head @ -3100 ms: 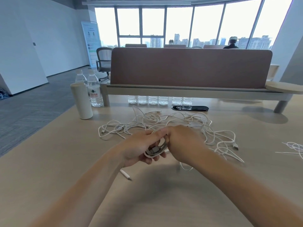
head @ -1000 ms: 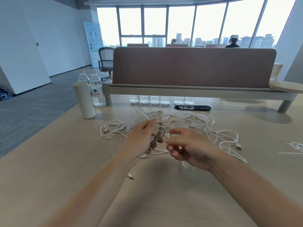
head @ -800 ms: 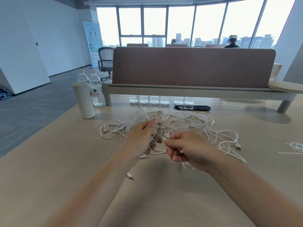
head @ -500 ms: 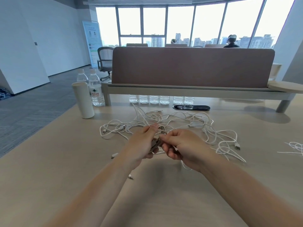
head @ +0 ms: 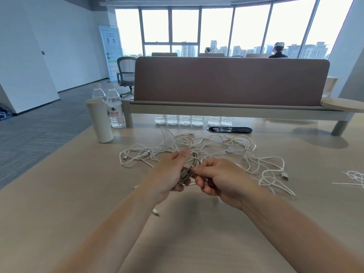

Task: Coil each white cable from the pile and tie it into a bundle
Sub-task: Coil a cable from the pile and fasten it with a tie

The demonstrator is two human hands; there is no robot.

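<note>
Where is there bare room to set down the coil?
Bare desk lies left of the left hand, nearer than the white tumbler, and to the right between the cable pile and the loose cables at the right edge. Behind the coil the pile crowds it.

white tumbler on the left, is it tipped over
No, the white tumbler stands upright on the table beside two water bottles.

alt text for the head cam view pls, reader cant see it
The left hand grips a coiled white cable while the right hand pinches a strand of it, above a light wooden table. A tangled pile of white cables lies behind, a white tumbler and water bottles farther left.
</note>
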